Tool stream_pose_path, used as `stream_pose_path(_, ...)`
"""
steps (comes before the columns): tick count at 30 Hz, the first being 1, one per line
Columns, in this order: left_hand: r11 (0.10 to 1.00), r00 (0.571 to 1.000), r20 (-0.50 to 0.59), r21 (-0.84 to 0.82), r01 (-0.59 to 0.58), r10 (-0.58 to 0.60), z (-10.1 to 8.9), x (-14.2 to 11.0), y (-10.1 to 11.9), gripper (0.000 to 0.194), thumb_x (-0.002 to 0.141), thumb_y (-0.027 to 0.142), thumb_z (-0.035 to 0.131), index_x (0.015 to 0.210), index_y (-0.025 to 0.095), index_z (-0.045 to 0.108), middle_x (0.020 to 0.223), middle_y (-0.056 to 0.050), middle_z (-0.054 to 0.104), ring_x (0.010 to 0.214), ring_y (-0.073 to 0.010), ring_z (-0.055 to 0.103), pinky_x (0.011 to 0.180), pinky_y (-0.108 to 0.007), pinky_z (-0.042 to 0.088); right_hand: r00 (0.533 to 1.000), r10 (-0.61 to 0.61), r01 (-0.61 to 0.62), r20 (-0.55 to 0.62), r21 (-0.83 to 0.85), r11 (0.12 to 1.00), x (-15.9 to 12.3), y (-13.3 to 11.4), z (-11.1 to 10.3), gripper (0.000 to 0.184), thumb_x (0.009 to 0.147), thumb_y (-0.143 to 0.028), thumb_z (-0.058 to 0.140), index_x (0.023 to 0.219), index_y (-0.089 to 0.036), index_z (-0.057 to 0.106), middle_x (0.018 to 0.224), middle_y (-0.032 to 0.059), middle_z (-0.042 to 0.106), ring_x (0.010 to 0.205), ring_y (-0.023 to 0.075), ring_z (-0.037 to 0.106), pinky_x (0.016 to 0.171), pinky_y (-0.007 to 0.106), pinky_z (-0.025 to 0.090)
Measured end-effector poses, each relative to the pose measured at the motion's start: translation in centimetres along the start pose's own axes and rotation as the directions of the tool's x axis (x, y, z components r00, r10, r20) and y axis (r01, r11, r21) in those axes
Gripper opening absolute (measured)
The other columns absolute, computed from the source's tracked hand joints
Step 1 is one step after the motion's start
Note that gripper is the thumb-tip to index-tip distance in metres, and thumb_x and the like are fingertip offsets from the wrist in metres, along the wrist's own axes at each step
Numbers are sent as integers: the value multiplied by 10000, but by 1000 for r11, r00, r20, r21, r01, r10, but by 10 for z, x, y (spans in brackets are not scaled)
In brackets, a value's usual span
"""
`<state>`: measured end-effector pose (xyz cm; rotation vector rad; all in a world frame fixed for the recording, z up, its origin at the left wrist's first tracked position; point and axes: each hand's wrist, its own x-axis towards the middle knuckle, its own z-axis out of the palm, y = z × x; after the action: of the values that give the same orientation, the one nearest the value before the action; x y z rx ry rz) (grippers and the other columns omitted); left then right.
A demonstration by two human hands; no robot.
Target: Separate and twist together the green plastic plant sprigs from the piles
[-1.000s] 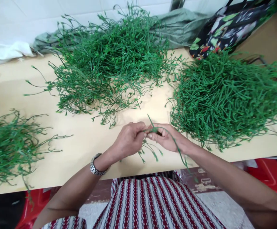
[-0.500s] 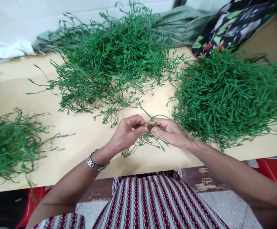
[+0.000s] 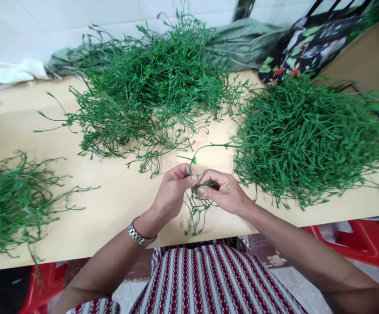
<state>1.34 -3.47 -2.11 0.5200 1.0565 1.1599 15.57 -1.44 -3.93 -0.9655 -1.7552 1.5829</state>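
Observation:
My left hand (image 3: 175,188), with a metal watch (image 3: 140,233) on its wrist, pinches one thin green plastic-looking plant stem (image 3: 194,159) between thumb and finger. That stem stands up from the fingertips and curves off to the right. Right beside it, my right hand (image 3: 225,192) is closed on a small bunch of similar stems (image 3: 195,213), whose ends dangle below the fingers. The fingertips of both hands almost meet, and the spot where the stems join is partly hidden by them.
Behind my hands lies a big loose heap of green stems (image 3: 163,74). A dense pile (image 3: 310,139) fills the right side, beside a cardboard box (image 3: 369,61) and a floral bag (image 3: 310,48). Another pile (image 3: 9,200) sits at the left. Red stools (image 3: 366,242) stand below the table edge.
The single stem, which drooped to the right over my right wrist, now stands up above my left fingers. The small bunch has swung to hang lower. Both hands stay close together.

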Motion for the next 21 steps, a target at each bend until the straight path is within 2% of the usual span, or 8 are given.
stream_pose_path(5,995,998,-64,-94,-30,24,7,1,-5,140,595,117,620,600,128,481,551,32,466,495,-57,413,498,-186,318,981,-176,165,-82,-126,978,1,0,10,124,774,-214,520,666,-161,492,582,-38,437,499,63,367,470,185,301)
stream_pose_path(9,974,971,-90,73,-214,220,11,1,-11,94,677,122,548,664,154,460,592,41,417,518,-66,385,495,-193,310,925,-345,269,-160,-367,890,0,-2,13,127,797,-172,499,673,-168,473,609,-31,416,534,74,383,502,196,307)
stream_pose_path(11,909,933,-76,266,-321,352,14,1,-14,88,710,107,510,688,168,450,614,42,399,526,-73,365,495,-201,310,906,-394,283,-156,-470,836,-1,-5,12,136,792,-148,484,663,-171,449,615,-25,398,550,85,383,518,209,307)
stream_pose_path(14,727,856,10,522,-446,518,15,3,-15,128,728,56,445,685,175,430,619,37,389,545,-84,362,520,-214,323,892,-430,284,-137,-571,770,-3,-10,12,151,772,-108,448,642,-175,411,611,-15,387,559,101,386,527,230,308)
stream_pose_path(16,610,801,50,620,-494,597,13,8,-13,154,724,30,422,678,178,417,618,35,387,556,-89,364,526,-218,319,882,-454,292,-124,-612,735,-7,-13,13,165,764,-92,430,627,-177,397,603,-10,381,552,107,381,519,238,302)
stream_pose_path(18,545,747,7,679,-492,665,9,12,-7,167,725,23,415,672,181,402,607,37,369,545,-90,347,511,-220,299,869,-486,325,-97,-629,706,-12,-17,13,185,764,-94,429,606,-181,385,580,-13,368,537,108,367,513,245,296)
stream_pose_path(20,544,737,-19,687,-481,676,5,15,1,162,733,32,421,674,182,407,595,39,356,535,-90,334,500,-222,285,857,-512,370,-66,-612,699,-16,-20,10,191,770,-96,431,605,-183,390,564,-18,372,523,103,361,511,241,300)
stream_pose_path(21,562,763,12,669,-487,646,3,15,5,152,735,40,433,677,180,420,592,39,359,536,-89,338,500,-222,286,855,-514,379,-66,-598,707,-16,-23,7,182,776,-96,432,618,-181,400,568,-20,384,526,100,369,516,236,308)
